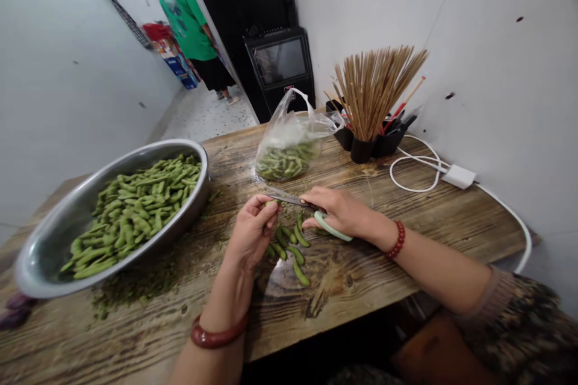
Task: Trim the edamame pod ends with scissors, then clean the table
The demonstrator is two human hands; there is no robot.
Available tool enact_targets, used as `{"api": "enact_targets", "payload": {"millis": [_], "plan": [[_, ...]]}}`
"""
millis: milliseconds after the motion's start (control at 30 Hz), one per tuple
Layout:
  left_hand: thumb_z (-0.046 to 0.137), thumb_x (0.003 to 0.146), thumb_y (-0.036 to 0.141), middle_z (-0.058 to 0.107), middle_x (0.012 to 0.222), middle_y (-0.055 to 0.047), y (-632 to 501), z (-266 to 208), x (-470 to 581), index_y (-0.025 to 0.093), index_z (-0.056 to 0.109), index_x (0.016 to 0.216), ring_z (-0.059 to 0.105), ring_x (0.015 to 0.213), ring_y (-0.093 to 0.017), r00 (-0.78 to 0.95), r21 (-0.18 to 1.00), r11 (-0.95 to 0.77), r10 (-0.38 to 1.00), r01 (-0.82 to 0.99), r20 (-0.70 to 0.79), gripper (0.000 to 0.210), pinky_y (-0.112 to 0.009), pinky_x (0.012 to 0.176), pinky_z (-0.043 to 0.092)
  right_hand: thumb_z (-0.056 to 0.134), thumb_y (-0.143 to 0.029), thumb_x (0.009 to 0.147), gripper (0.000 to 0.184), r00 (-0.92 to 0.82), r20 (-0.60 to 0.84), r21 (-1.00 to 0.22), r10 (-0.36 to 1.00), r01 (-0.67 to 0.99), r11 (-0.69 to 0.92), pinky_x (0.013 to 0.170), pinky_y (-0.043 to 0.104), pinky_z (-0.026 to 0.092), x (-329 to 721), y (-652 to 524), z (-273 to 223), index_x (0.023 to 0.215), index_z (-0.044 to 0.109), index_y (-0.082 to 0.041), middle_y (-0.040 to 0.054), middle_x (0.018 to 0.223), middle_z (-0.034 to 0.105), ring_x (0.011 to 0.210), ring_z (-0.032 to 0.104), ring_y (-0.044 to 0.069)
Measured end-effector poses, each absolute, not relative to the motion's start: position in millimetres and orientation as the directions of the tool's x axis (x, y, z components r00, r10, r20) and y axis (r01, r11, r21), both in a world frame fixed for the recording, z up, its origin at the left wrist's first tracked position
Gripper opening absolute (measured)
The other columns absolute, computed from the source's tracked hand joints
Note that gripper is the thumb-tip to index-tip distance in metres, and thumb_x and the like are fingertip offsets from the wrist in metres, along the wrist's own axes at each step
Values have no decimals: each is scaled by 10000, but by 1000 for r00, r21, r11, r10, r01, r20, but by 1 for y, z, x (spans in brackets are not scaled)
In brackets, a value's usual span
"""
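Observation:
My left hand (256,225) pinches an edamame pod (272,204), mostly hidden by the fingers. A pair of scissors (333,226) with pale green handles is in my right hand (336,207), its metal blades reaching left to just above the pinched pod. Several loose edamame pods (295,252) lie on the wooden table between and below the hands. Behind the hands stands a clear plastic bag (289,132) with more pods inside. At the left, a large metal basin (205,177) holds a heap of green pods (139,204).
Trimmed green bits (135,289) litter the wooden table (383,264) beside the basin. A black holder (362,150) full of brown sticks (377,90) stands at the back right, near a white cable with an adapter (458,176). A person in a green shirt (183,18) stands beyond the table.

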State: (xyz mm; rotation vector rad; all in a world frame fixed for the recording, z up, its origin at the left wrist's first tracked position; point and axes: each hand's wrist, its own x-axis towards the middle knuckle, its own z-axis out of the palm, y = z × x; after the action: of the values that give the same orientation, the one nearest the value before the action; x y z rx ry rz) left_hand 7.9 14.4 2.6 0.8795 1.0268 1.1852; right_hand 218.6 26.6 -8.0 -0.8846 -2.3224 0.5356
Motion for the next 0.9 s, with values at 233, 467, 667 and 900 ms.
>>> {"api": "enact_targets", "payload": {"millis": [233,467,667,900], "plan": [[737,687,200,587,706,2,19,9,1,162,594,785,422,488,-36,57,901,178,984,-395,-169,178,-122,399,311,646,-399,846,353,-540,447,-532,713,480,698,716,269,424,228,36,-5,1074,603,-132,74,900,608,809,565,184],[691,731,276,528,708,19,17,13,8,175,553,759,470,537,-72,167,894,276,959,-352,-231,173,-163,433,381,649,-432,834,366,-292,536,-606,792,521,602,704,263,419,238,53,-6,1042,623,-133,52,850,594,765,557,169],[627,794,301,558,665,-1,11,-5,34,174,673,826,485,595,-115,223,895,-157,973,418,67,138,-230,543,375,681,-394,816,363,-311,538,-604,784,507,616,725,258,423,235,52,-7,1058,629,-129,57,873,617,794,574,171],[627,791,311,544,729,-15,9,-18,46,190,664,909,486,639,-151,431,505,-421,896,753,105,173,-277,602,352,677,-384,821,356,-336,513,-587,790,534,608,698,255,415,232,50,-8,1065,626,-130,56,866,610,775,560,167]]}}
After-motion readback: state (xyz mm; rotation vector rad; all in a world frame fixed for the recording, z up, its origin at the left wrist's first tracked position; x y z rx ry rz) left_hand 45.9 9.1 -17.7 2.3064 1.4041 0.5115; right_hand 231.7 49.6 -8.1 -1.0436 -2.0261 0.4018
